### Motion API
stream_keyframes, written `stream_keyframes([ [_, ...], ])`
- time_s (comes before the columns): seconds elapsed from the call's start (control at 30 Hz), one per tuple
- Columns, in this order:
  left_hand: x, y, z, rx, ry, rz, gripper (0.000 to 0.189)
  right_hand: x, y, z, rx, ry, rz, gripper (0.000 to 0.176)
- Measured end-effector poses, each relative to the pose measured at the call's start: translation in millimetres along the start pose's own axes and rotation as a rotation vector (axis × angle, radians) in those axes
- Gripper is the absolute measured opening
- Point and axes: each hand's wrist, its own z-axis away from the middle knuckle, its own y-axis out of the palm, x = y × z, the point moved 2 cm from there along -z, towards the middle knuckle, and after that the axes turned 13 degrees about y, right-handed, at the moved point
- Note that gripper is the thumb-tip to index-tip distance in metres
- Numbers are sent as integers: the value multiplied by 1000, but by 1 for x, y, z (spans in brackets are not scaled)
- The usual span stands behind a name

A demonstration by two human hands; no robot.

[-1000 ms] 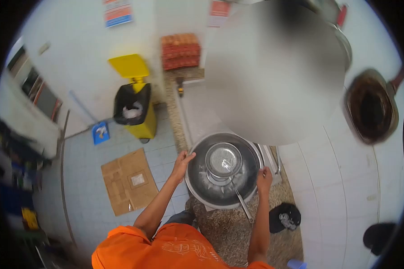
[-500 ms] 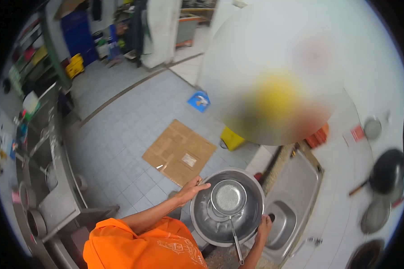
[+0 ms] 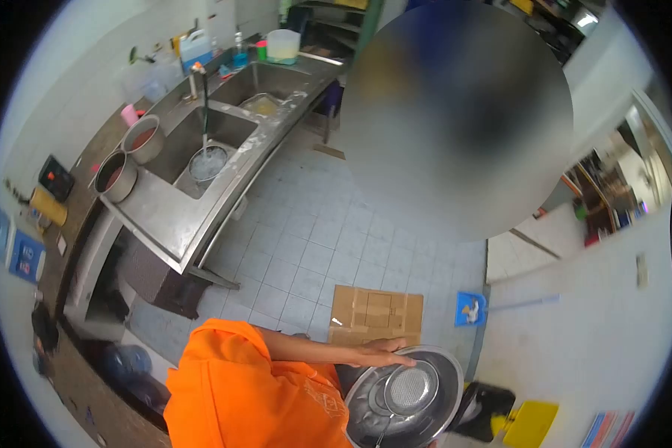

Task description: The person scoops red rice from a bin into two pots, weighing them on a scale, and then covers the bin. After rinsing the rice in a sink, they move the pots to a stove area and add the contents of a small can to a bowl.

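Observation:
My left hand grips the far rim of a wide metal bowl, with fingers reaching over its edge. Inside the bowl lies a round mesh strainer, its thin handle pointing down toward my body. Another round shape sits partly hidden beneath the strainer. Only a sliver of my right hand shows at the bottom edge of the view, against the bowl's near rim; most of it is out of frame.
A steel double-sink counter stands on the left, with water running into a round container and two deep pans nearby. Flattened cardboard lies on the tiled floor. A blue dustpan and a yellow object are to the right.
My view has swung left, from the right-hand sink toward the double-sink counter. The bowl and strainer have turned with me, both still held. My right hand has mostly left the frame.

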Motion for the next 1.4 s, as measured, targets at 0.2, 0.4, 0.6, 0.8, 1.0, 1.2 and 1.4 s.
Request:
stream_keyframes([
  [0.2,-20,-41,-143,-100,50,5,62,75,27,-158,23,-179,96,44],
  [0.4,-63,-73,-316,-314,45,197,45,166,8,-294,-123,20,-113,48],
  [0.6,-126,-85,-482,-427,113,272,27,314,24,-459,-6,-117,-178,42],
  [0.8,-159,-120,-686,-403,145,268,25,424,53,-638,36,-143,-160,41],
  [1.0,-188,-163,-905,-373,145,261,26,520,73,-815,-41,-99,-108,39],
  [1.2,-234,-180,-1139,-295,131,277,28,613,81,-973,-39,-3,-356,41],
  [1.4,-254,-174,-1374,-343,155,232,23,698,78,-1177,-43,1,-332,46],
])
